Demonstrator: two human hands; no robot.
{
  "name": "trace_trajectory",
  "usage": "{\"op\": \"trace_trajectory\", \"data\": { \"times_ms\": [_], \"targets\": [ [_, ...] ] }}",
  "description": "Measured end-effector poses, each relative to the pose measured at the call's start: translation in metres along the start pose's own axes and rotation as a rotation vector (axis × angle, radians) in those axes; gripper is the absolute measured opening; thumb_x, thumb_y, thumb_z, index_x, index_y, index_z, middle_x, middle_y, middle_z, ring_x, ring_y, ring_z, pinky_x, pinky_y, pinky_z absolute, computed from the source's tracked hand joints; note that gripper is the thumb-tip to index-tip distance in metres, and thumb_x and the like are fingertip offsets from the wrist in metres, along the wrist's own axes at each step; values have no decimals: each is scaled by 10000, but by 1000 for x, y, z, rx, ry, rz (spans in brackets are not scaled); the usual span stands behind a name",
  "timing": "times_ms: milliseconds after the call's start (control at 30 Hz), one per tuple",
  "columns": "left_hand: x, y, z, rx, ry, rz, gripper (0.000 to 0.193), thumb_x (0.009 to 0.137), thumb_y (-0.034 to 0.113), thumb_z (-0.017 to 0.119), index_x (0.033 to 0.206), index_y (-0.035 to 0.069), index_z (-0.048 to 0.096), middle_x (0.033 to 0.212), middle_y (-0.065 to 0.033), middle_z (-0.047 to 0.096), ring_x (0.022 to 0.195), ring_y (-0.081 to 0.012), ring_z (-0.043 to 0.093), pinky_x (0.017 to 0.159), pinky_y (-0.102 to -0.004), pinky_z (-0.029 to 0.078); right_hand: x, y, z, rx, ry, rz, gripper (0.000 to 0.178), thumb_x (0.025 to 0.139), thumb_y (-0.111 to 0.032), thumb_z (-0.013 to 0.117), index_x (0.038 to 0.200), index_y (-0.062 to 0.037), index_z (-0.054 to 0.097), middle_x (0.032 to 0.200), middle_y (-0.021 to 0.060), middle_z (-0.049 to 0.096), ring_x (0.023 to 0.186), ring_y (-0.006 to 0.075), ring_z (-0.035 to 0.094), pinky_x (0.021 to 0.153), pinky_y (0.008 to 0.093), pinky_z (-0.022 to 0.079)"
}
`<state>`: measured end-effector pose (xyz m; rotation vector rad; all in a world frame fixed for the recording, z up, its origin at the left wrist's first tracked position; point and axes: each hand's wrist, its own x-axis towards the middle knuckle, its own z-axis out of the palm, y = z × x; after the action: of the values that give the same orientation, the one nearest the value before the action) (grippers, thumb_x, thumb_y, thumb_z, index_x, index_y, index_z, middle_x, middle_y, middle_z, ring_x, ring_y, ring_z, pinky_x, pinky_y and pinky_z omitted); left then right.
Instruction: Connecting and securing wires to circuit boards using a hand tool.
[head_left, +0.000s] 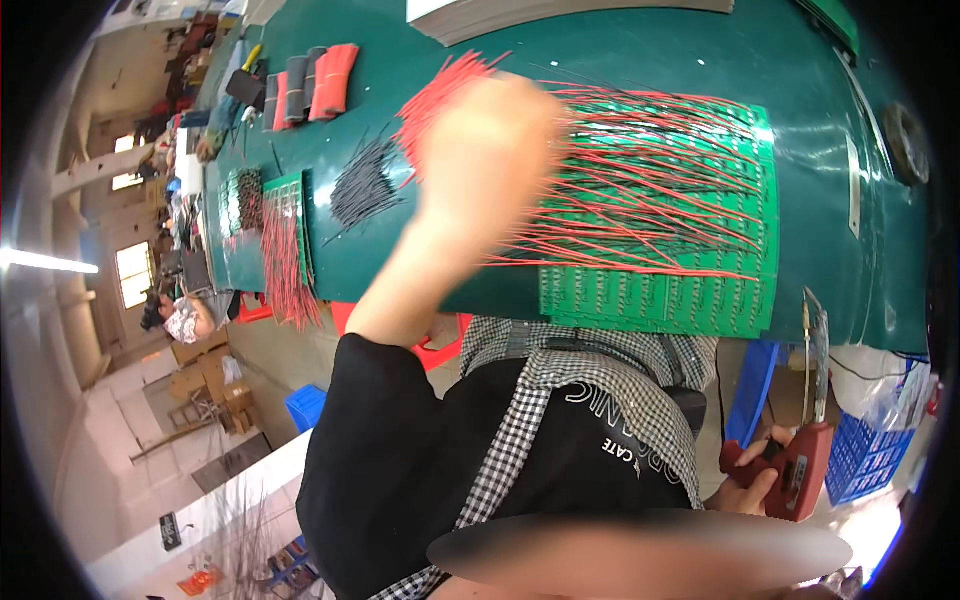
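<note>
My left hand point(490, 160) is over the pile of short red wires point(432, 112) on the table. Motion blurs it and its fingers are hidden, so I cannot tell whether it grips a wire. At the lower right, my right hand point(745, 492) is closed round the handle of a red soldering gun point(806, 470), its long metal tip pointing up toward the table edge. Between the hands lies a panel of green circuit boards point(660, 305). Many red and black wires point(650, 215) stretch across it, their left ends sticking out past the panel.
Black wires point(365, 188) lie left of my left hand. Rolled red and black bundles point(333, 82) lie farther back. Another wired green panel point(285, 225) is at the left. A tape roll point(905, 145) lies far right; a blue crate point(868, 460) stands below. Another person point(188, 315) sits far left.
</note>
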<state>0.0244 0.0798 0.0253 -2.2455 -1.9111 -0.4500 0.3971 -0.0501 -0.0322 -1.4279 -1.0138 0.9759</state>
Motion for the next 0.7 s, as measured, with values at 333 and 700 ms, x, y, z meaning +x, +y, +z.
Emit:
{"op": "trace_trajectory", "data": {
  "times_ms": [333,700],
  "targets": [
    [-137,-215,-21,-100,-363,-551,568,741,310,778,1182,19,568,1158,-153,576,1001,-265,569,857,-363,464,-3,-6,12,-37,-15,-44,564,882,-374,604,1188,66,429,1046,194,545,569,156,496,522,260,391],
    [-137,-248,-26,-503,-332,-677,197,799,89,713,917,-61,666,763,-63,683,711,-117,623,686,-268,498,-27,-15,25,-6,5,-63,569,875,-341,617,1230,68,441,1079,191,552,596,158,502,519,235,395]
  ]
}}
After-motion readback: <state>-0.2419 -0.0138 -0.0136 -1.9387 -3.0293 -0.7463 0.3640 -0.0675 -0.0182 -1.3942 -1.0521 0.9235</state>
